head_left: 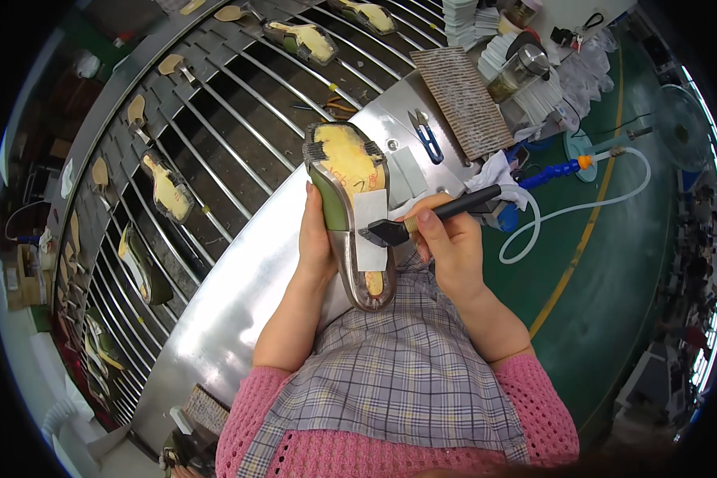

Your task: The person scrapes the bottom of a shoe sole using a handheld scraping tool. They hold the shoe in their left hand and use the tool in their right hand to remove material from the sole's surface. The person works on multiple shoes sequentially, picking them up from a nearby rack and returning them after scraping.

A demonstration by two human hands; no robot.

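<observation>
Checked apron cloth [390, 374] over a pink knit sleeve [534, 398] fills the lower view, and both forearms rise out of it toward the steel bench [215, 295].

Beyond the hands runs the slatted conveyor [239, 127], carrying other lasted shoes [167, 187] well away from the fingers. Just past the right hand lie a ribbed brown board [464, 99], a clear hose [581, 209] and blue-handled snips [427, 137].

Sole up, the lasted shoe [349, 209] sits between the two hands. The left hand [317, 239] is clasped around its olive side wall, fingers wrapped along the edge, heel end toward the body. A white patch [370, 229] lies across the yellow insole, right under the tool.

Pinched in the right hand [452, 243], thumb and fingers closed on the black handle, is a brush [422, 219], with its dark head resting at the patch's near edge.

Risks, as I judge them: the patch looks loose, so a sideways stroke could drag it askew or wrinkle it. The brush head sits close to the left thumb, so an overshoot may smear whatever the bristles carry onto skin or onto the olive upper. The shoe is held by one hand only; a hard push could roll it out of that clasp.
</observation>
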